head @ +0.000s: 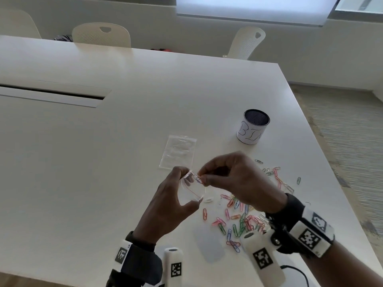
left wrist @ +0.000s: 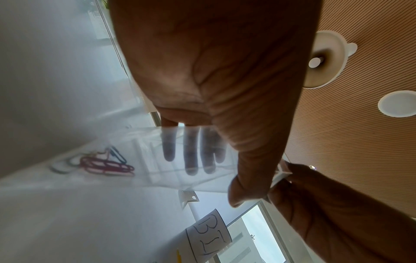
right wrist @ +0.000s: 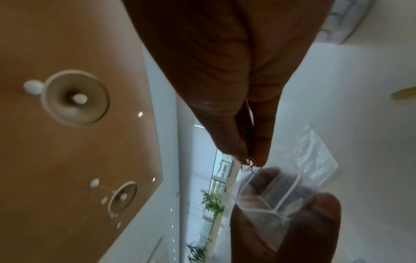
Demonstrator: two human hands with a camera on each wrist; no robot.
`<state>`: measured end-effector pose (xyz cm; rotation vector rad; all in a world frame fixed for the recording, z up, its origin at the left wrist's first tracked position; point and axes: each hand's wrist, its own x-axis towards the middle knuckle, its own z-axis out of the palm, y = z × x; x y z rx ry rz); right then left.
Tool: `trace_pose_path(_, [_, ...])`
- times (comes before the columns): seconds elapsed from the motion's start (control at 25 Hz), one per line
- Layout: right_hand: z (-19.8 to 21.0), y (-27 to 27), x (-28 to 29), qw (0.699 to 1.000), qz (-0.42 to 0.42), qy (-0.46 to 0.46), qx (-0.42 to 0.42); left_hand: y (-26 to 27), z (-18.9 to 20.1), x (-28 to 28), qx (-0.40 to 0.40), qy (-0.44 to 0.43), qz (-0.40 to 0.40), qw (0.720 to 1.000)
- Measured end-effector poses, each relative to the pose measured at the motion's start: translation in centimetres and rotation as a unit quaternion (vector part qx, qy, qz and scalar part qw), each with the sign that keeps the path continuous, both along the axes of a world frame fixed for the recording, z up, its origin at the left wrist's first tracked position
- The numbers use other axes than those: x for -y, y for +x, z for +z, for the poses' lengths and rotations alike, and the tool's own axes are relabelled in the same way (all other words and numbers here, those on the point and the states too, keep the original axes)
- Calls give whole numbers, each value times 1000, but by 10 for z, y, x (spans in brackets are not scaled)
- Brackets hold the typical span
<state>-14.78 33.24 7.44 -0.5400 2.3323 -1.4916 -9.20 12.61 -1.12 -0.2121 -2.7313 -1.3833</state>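
Above the white bench [head: 124,141], near its right edge, the left hand [head: 170,201] grips a small clear bag [head: 191,192] open while the right hand [head: 234,179] pinches paper clips [head: 198,179] at its mouth.

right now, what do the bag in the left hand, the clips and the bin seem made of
Bag, held in the left hand: thin clear plastic film, glossy; fingers show through it.
Clips: likely wire with a coloured coating, smooth; thin bent loops in pink, green, blue.
Bin: seemingly dark mesh, perhaps metal, wrapped in matt white paper with handwriting.
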Motion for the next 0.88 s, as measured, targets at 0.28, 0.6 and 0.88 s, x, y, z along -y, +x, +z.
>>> trace_pose_path(0.28, [-9, 4, 26, 983, 73, 111, -127, -2, 1, -3, 5, 19, -10, 1000])
trace_pose_path(0.6, [-9, -36, -24, 990, -53, 85, -96, 0, 0, 1, -10, 31, 13, 999])
trace_pose_path(0.88, [-88, -60, -39, 944, -22, 299, -140, 1, 2, -2, -15, 30, 18, 999])
